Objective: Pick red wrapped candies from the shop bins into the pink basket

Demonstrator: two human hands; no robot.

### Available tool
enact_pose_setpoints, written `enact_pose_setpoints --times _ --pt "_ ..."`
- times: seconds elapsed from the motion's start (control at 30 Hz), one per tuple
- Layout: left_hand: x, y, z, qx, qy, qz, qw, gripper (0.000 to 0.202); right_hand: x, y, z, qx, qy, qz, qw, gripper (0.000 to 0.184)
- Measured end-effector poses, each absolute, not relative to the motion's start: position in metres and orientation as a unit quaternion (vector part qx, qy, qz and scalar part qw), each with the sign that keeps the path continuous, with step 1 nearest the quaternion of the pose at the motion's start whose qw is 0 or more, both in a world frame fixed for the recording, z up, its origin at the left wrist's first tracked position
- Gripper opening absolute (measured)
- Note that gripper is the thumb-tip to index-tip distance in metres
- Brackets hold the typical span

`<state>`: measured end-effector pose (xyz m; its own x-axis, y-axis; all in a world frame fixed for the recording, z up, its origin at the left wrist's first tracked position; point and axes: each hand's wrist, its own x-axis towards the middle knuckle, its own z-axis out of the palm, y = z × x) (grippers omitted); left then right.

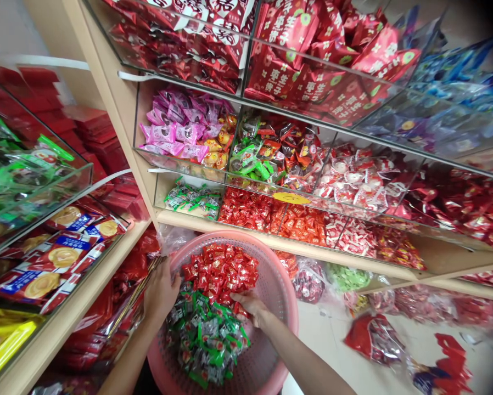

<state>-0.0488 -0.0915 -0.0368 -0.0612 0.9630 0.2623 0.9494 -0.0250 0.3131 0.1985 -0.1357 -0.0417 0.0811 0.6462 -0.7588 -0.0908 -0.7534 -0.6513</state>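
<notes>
The left hand (161, 289) clasps the rim of the pink basket (291, 307) with its fingers, presumably to steady it. Inside, red candies (222, 269) lie beside green-wrapped candies (211, 337); the right hand (255, 308) touches the red ones, but whether its fingers pinch any I cannot tell.

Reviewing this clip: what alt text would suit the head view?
A person's right hand touches small red packets in a pink perforated basket, with green-and-clear packets beside them; the left hand is at the basket's left rim. Behind, wooden shelves hold sorted colourful packets, and bags lie on the floor at right.
</notes>
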Motion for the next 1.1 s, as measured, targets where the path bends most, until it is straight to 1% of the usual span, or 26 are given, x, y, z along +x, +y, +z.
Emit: enact_pose_setpoints --times 0.1,0.23,0.4,0.5,0.63,0.7,0.9,1.0,1.1 --pt "-0.048 -0.092 -0.036 0.685 0.699 0.206 0.018 0.050 0.205 -0.139 -0.033 -0.673 -0.192 0.653 0.288 0.024" --pt "-0.048 -0.092 -0.035 0.686 0.697 0.205 0.018 0.050 0.218 -0.140 -0.022 -0.625 -0.165 0.684 0.339 0.022" --pt "-0.048 -0.092 -0.036 0.687 0.697 0.205 0.014 0.051 0.230 -0.138 -0.022 -0.566 -0.163 0.708 0.389 0.020" --pt "-0.048 -0.092 -0.036 0.686 0.698 0.204 0.011 0.051 0.232 -0.136 -0.020 -0.572 -0.158 0.713 0.375 0.022" --pt "-0.048 -0.093 -0.034 0.687 0.697 0.205 0.014 0.050 0.229 -0.134 -0.012 -0.596 -0.181 0.719 0.307 0.028" --pt "-0.047 -0.093 -0.034 0.686 0.697 0.207 0.015 0.050 0.227 -0.132 -0.011 -0.611 -0.206 0.707 0.291 0.030" --pt "-0.047 -0.093 -0.033 0.686 0.696 0.211 0.011 0.049 0.220 -0.128 -0.021 -0.605 -0.239 0.684 0.331 0.031" --pt "-0.048 -0.093 -0.034 0.686 0.695 0.212 0.013 0.049 0.216 -0.126 -0.025 -0.586 -0.227 0.688 0.364 0.031" --pt "-0.048 -0.093 -0.034 0.685 0.696 0.215 0.019 0.049 0.210 -0.124 -0.025 -0.590 -0.218 0.680 0.376 0.034"
